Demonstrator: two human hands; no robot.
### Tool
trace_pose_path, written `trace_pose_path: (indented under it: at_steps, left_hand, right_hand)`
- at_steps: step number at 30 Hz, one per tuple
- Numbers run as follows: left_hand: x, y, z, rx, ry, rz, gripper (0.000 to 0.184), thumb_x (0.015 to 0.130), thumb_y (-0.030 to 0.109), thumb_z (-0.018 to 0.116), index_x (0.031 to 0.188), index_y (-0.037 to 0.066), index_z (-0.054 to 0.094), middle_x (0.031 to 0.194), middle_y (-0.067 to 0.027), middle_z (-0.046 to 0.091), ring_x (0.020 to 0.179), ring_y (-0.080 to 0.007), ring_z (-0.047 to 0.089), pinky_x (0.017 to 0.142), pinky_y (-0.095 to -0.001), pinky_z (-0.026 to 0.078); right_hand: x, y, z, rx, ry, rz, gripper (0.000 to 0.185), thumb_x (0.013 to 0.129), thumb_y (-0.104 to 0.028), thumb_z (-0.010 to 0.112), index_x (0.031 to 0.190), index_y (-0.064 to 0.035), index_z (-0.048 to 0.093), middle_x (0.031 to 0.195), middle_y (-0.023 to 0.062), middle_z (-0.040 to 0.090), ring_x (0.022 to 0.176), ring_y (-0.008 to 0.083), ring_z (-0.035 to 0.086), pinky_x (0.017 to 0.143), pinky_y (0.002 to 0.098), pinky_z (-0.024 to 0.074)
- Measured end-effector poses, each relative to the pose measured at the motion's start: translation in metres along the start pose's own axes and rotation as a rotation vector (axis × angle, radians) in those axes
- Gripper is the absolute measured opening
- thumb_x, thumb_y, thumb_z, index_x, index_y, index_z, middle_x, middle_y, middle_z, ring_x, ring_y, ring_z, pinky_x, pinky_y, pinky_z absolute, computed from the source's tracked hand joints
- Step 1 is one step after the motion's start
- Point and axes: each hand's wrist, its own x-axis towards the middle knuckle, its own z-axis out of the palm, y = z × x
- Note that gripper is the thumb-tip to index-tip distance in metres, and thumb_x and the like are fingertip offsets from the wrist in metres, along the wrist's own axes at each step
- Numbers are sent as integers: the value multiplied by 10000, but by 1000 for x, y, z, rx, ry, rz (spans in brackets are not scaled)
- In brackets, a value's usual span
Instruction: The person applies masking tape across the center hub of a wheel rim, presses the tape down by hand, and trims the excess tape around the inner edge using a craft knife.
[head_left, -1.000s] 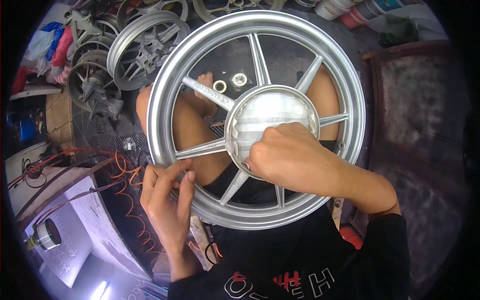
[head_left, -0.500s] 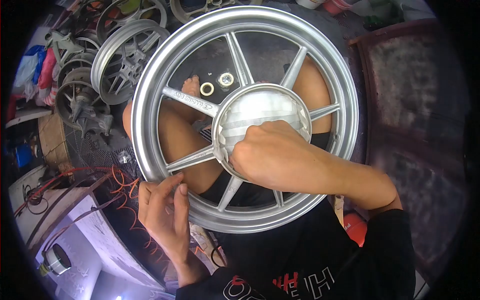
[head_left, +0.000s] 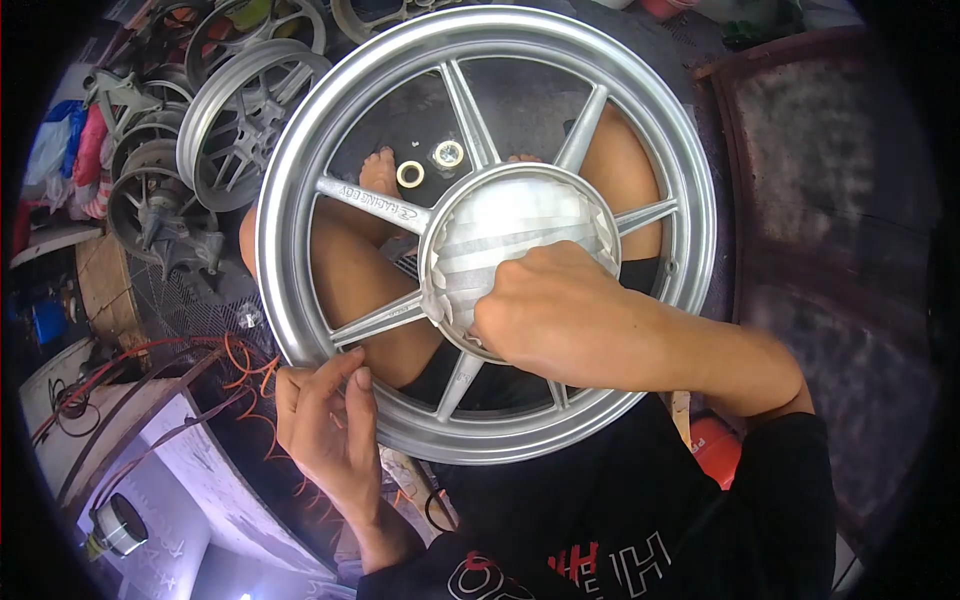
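A silver motorcycle wheel rim (head_left: 307, 85) rests over my lap, its spokes running out from a round hub. Strips of whitish masking tape (head_left: 490, 225) cover the hub's face, with crumpled ends along the edge. My right hand (head_left: 560, 310) is closed like a fist over the hub's lower right, knuckles up; its fingertips are hidden against the taped surface, so I cannot see what they pinch. At the rim's lower left is my left hand (head_left: 325, 415), fingers loosely bent and apart, fingertips by the rim's edge, holding nothing visible.
Two tape rolls (head_left: 410, 174) lie on the floor beyond the hub, near my foot. Several other wheels (head_left: 235, 130) are piled at the upper left. An orange coiled hose (head_left: 245, 365) runs at the left beside a white panel (head_left: 215, 480). A dark panel (head_left: 830, 180) stands at the right.
The view has shifted slightly, so the wheel appears a little further up and left. My right hand stays closed at the taped hub, and my left hand keeps its place by the rim.
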Motion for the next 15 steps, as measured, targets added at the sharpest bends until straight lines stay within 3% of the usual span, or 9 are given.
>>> trace_pose_path:
  at_steps: [10,13,15]
  left_hand:
    - [-1,1,1,61,-3,32,228,826,-30,779,1049,9,754,799,-26,507,681,-113,460,605,-254,363]
    - [2,11,-1,96,-23,58,220,808,-28,788,1021,13,751,786,-43,539,664,-125,493,604,-265,381]
    - [7,21,-4,110,-56,100,199,802,-29,786,993,12,745,775,-64,587,652,-140,540,594,-285,409]
  right_hand:
    - [-6,6,-5,-108,-69,-106,138,713,-128,715,649,-6,705,613,204,657,604,344,706,532,444,533]
    - [-7,6,-13,-145,-102,-113,110,753,-125,700,700,-33,731,675,160,697,675,316,717,607,412,562]
    - [-12,14,-17,-116,30,-123,149,797,-158,701,723,-32,734,677,161,694,673,319,710,601,411,550]
